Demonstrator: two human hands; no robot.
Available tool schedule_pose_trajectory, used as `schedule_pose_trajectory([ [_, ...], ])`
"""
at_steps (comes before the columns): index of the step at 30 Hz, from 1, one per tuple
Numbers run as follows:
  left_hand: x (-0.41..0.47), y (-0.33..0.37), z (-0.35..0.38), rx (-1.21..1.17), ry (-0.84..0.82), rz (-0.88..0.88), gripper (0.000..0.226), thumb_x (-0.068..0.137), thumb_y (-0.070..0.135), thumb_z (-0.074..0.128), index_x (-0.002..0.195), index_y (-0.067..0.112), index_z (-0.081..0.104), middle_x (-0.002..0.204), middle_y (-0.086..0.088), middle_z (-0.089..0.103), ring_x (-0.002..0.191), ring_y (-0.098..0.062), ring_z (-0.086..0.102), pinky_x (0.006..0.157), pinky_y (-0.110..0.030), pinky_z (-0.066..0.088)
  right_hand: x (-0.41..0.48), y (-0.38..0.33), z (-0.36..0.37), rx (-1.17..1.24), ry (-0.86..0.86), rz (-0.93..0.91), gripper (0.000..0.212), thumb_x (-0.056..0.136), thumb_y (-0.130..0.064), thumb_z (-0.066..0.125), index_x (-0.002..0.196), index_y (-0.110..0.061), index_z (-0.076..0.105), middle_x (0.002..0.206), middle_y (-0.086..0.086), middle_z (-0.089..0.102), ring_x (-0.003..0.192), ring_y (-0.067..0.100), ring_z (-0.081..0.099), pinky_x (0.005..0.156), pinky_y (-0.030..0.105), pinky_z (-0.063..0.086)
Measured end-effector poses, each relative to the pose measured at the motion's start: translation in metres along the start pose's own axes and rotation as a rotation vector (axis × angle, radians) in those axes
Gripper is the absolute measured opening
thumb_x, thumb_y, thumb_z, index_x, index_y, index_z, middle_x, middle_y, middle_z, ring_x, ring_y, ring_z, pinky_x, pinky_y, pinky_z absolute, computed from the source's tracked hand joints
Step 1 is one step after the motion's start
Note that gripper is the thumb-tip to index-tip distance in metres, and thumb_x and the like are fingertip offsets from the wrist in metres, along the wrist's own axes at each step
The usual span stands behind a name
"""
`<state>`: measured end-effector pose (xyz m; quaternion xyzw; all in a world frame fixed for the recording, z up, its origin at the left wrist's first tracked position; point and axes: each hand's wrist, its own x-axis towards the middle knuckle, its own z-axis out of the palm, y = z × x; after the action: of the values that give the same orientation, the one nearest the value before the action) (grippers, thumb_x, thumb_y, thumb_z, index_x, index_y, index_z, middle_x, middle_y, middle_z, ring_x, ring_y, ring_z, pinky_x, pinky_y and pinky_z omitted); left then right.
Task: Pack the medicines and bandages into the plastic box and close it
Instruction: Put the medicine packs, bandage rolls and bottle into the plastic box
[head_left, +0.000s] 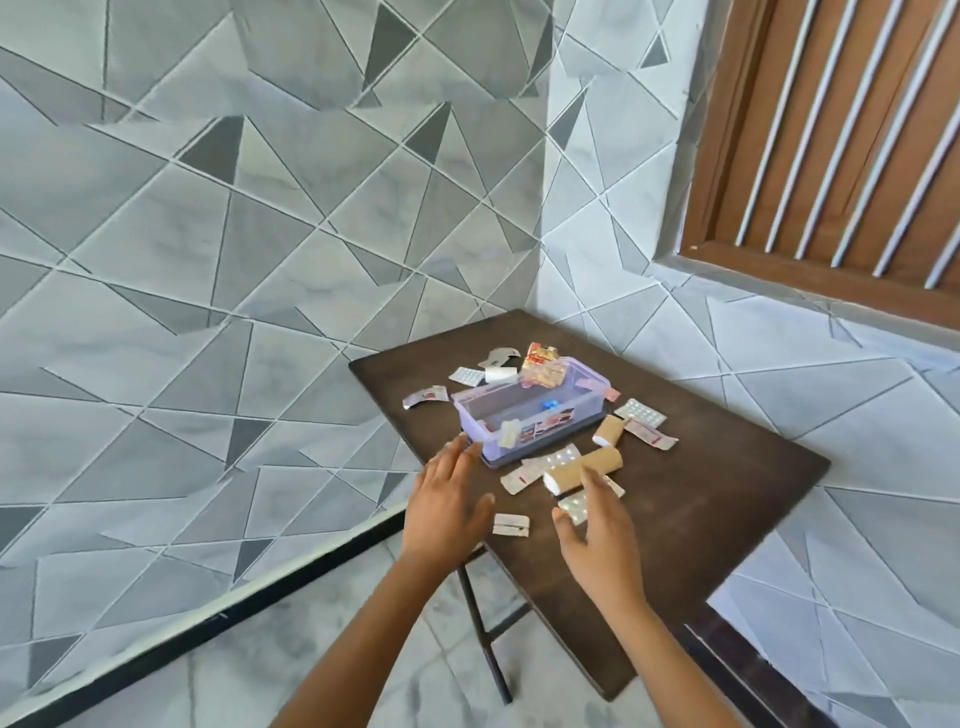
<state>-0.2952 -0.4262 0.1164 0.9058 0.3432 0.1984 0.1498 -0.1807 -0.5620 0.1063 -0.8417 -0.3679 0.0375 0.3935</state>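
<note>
The plastic box (524, 413) is sitting open in the middle of the dark table (727, 467), lilac walls up, resting on a darker piece that could be its lid. Something small and blue is lying inside, and a glossy red-and-yellow packet (543, 366) is leaning over its far rim.

Just in front of the box, a tan bandage roll (584, 470) is lying on its side across some foil strips, and a second, shorter roll (608, 431) is sitting off the box's right corner. A blister pack (639, 413) and a flat sachet (652, 435) are lying beyond that roll, with another blister pack (466, 375) and more foil pieces scattered behind and left of the box.

Now the hands: the right hand (597, 530) is hovering right at the near end of the long roll, fingers spread and slightly curled, a shiny pill strip (574, 506) showing between thumb and forefinger. Whether it is actually pinching that strip, I cannot tell. The left hand (449, 501) is reaching in flat, fingers spread, tips just beside the box's near-left corner, holding nothing. A small white sachet (511, 525) is lying between the two hands.
</note>
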Motion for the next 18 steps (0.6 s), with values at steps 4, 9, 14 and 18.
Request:
schedule_pose_trajectory([
  [4, 0.029, -0.038, -0.006, -0.014, -0.012, 0.023, 0.063, 0.087, 0.039, 0.055, 0.143, 0.027, 0.030, 0.157, 0.004, 0.024, 0.141, -0.019, 0.032, 0.114, -0.033, 0.030, 0.023, -0.020, 0.033, 0.006, 0.019, 0.009, 0.059, 0.087, -0.020, 0.059, 0.140, -0.012, 0.034, 0.148, 0.009, 0.039, 0.138, 0.024, 0.035, 0.112, 0.041, 0.036],
  [9, 0.073, -0.069, -0.006, -0.053, 0.013, 0.038, 0.063, 0.087, 0.036, 0.056, 0.144, 0.026, 0.030, 0.156, 0.004, 0.027, 0.141, -0.018, 0.032, 0.114, -0.033, 0.031, 0.060, -0.032, 0.067, -0.017, 0.006, 0.054, 0.060, 0.088, -0.021, 0.058, 0.141, -0.015, 0.031, 0.151, 0.006, 0.034, 0.141, 0.023, 0.029, 0.114, 0.040, 0.032],
  [14, 0.125, -0.100, 0.003, -0.078, 0.005, 0.096, 0.061, 0.087, 0.028, 0.057, 0.143, 0.018, 0.035, 0.152, 0.000, 0.035, 0.139, -0.018, 0.034, 0.115, -0.029, 0.027, 0.105, -0.037, 0.113, -0.023, 0.037, 0.065, 0.062, 0.085, -0.021, 0.063, 0.139, -0.014, 0.035, 0.147, 0.009, 0.041, 0.136, 0.027, 0.038, 0.109, 0.042, 0.039],
  [18, 0.166, -0.127, 0.014, -0.081, -0.033, 0.098, 0.062, 0.083, 0.029, 0.061, 0.140, 0.018, 0.039, 0.149, 0.000, 0.040, 0.136, -0.020, 0.040, 0.113, -0.034, 0.032, 0.148, -0.047, 0.140, 0.005, 0.034, 0.097, 0.060, 0.086, -0.021, 0.062, 0.139, -0.013, 0.034, 0.147, 0.009, 0.040, 0.136, 0.026, 0.038, 0.108, 0.039, 0.039],
])
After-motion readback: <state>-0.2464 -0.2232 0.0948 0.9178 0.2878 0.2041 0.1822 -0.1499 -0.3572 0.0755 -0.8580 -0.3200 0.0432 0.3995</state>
